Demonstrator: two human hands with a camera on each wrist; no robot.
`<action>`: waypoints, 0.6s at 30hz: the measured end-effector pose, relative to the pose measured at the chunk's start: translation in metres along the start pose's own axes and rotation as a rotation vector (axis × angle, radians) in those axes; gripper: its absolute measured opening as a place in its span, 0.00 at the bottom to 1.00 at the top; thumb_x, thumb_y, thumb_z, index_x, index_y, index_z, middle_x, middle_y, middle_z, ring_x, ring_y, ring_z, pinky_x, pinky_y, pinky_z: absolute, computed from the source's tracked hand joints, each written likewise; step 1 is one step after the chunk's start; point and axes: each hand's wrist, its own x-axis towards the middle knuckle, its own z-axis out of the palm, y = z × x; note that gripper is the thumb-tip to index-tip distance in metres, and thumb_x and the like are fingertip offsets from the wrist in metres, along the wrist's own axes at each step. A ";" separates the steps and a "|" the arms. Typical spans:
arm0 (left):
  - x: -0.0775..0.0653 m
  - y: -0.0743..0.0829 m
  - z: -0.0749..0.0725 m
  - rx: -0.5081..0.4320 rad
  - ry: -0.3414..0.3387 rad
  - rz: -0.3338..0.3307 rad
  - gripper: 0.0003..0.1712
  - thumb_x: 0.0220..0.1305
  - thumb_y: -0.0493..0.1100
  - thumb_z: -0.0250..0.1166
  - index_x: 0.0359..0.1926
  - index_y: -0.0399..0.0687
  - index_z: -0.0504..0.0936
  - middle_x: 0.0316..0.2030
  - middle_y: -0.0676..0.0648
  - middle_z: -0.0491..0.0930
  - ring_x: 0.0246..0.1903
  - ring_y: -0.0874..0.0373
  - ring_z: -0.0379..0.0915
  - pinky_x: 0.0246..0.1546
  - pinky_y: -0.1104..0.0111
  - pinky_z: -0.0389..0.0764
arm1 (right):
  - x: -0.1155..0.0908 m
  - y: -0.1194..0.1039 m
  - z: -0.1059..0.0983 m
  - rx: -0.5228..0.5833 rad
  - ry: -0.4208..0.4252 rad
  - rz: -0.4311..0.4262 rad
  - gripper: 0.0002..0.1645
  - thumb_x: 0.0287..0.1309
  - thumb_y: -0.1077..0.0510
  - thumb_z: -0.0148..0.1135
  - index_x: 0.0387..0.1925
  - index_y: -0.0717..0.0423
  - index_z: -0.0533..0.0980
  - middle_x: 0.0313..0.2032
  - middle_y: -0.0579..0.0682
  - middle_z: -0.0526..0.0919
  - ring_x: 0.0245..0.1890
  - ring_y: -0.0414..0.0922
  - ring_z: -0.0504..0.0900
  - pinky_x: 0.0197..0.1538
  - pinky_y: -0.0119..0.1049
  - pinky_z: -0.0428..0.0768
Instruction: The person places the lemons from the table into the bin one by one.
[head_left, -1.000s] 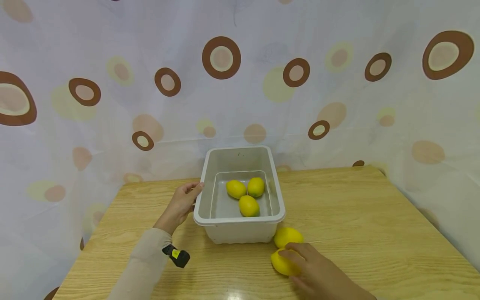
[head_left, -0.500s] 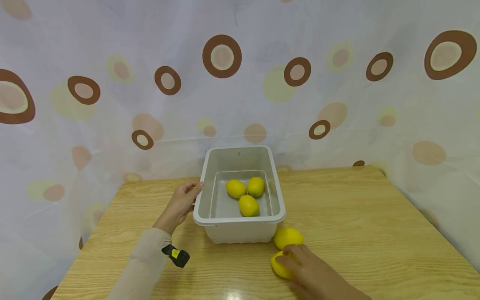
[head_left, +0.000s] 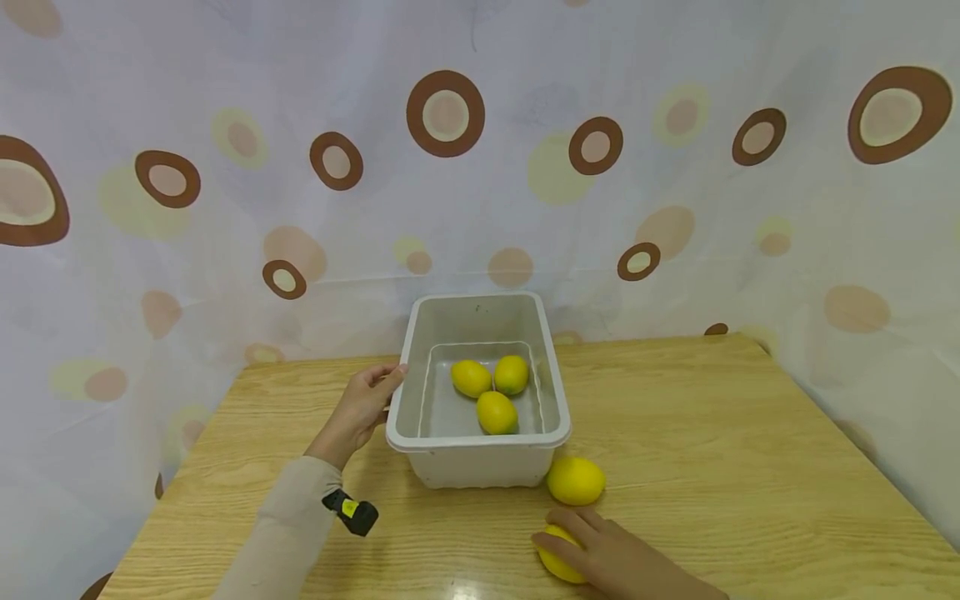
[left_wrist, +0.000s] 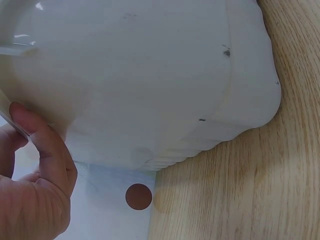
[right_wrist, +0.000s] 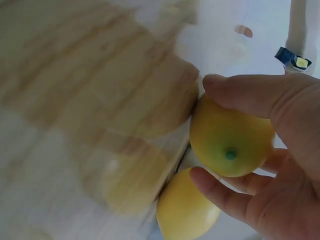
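My left hand [head_left: 365,410] grips the left rim of a light grey plastic bin [head_left: 480,465]; in the left wrist view, thumb and fingers pinch that rim. Three yellow lemons [head_left: 497,413] lie together on the bin's floor. At the front right, my right hand [head_left: 611,557] holds a lemon [head_left: 557,568] low at the table. The right wrist view has the thumb on one side of this lemon [right_wrist: 232,137] and fingers on the other, its greenish tip showing. A second loose lemon [head_left: 576,481] lies just beyond, beside the bin's front right corner.
The bin stands on a wood-grain table [head_left: 720,433], near its back edge. Behind and at the sides hangs a pale curtain [head_left: 487,200] with brown and beige rounds. A black strap camera [head_left: 352,512] sits on the left wrist.
My right hand has shifted slightly toward me and left, with the near lemon under it. A gap now shows between the two loose lemons. The left hand and bin stay put.
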 end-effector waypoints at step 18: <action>-0.001 0.000 -0.001 -0.021 -0.005 0.006 0.28 0.71 0.51 0.56 0.62 0.35 0.68 0.49 0.41 0.77 0.40 0.56 0.78 0.37 0.66 0.81 | 0.002 -0.003 -0.003 0.086 -0.077 0.083 0.39 0.50 0.57 0.71 0.64 0.51 0.66 0.59 0.56 0.69 0.54 0.51 0.72 0.49 0.42 0.80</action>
